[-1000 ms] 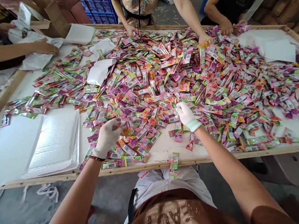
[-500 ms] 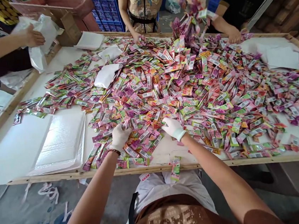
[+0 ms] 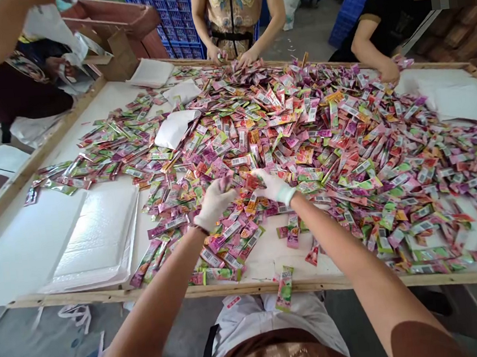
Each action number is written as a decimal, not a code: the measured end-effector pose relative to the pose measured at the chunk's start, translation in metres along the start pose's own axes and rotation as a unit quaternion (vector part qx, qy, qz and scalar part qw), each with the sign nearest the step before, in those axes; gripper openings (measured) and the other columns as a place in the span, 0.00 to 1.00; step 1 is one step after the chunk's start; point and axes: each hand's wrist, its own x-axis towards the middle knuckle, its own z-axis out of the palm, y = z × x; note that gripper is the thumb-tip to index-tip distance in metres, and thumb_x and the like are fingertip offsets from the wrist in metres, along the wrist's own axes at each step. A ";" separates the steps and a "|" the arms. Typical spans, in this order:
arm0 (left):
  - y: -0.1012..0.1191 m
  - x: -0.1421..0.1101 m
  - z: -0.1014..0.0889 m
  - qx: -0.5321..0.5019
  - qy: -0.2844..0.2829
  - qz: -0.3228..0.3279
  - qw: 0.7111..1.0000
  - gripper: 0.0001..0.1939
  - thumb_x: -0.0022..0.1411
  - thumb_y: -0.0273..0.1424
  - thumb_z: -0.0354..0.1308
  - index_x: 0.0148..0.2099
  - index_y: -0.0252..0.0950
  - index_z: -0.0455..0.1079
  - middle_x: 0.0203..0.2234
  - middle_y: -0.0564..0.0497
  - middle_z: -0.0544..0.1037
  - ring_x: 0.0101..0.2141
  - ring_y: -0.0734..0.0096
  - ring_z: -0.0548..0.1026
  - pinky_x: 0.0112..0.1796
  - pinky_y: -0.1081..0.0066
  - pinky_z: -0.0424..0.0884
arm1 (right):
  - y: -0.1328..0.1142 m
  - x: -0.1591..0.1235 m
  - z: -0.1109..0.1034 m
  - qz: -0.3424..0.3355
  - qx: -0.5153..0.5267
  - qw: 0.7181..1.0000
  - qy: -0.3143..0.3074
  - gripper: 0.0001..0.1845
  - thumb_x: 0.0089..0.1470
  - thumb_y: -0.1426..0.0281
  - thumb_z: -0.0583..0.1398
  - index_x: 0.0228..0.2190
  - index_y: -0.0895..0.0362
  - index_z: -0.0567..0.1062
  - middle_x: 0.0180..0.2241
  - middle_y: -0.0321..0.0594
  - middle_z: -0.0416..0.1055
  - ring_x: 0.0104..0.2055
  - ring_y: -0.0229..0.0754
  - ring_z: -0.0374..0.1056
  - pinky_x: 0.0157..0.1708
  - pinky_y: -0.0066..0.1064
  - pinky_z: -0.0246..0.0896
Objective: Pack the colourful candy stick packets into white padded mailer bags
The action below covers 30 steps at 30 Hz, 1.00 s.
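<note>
A wide heap of small stick sachets, pink, purple, green and orange with barcodes, covers the middle of the table. My left hand, in a white glove, has its fingers curled round a pinkish sachet at the heap's near side. Just to its right, my gloved right hand grips a reddish sachet. Both hands are close together over the heap, and how many sachets each holds is partly hidden. One green and pink sachet lies across the table's front edge before me.
Flat white padded mailers lie stacked at left. A filled white packet rests on the heap. Wooden strips edge the table. Co-workers' hands are at the far side; a cardboard box stands far left.
My hands have moved closer together over the heap, the left one rightward. Across the table, a co-worker lifted a bunch of sachets and has brought that hand back beside the other.
</note>
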 end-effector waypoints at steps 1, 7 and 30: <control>0.006 0.010 0.012 0.045 -0.025 -0.006 0.999 0.13 0.55 0.37 0.63 0.38 0.36 0.66 0.29 0.51 0.74 0.27 0.72 0.70 0.29 0.72 0.67 | -0.002 0.007 0.006 -0.003 -0.018 1.000 -0.016 0.34 0.52 0.68 0.67 0.59 0.50 0.67 0.48 0.42 0.76 0.44 0.47 0.74 0.44 0.36 0.67; -0.001 0.025 0.038 0.160 -0.081 0.002 0.984 0.08 0.51 0.31 0.63 0.32 0.34 0.69 0.29 0.46 0.76 0.31 0.64 0.73 0.32 0.68 0.65 | 0.007 -0.001 0.034 -0.026 -0.032 0.999 0.004 0.12 0.55 0.72 0.63 0.43 0.53 0.79 0.45 0.42 0.78 0.49 0.48 0.72 0.50 0.35 0.65; -0.018 -0.011 0.037 0.158 -0.026 -0.016 0.987 0.16 0.58 0.44 0.59 0.32 0.35 0.68 0.24 0.50 0.72 0.26 0.69 0.68 0.28 0.70 0.61 | 0.017 -0.063 0.017 -0.103 0.090 0.985 0.105 0.13 0.54 0.75 0.59 0.41 0.54 0.79 0.49 0.45 0.73 0.56 0.48 0.67 0.60 0.43 0.60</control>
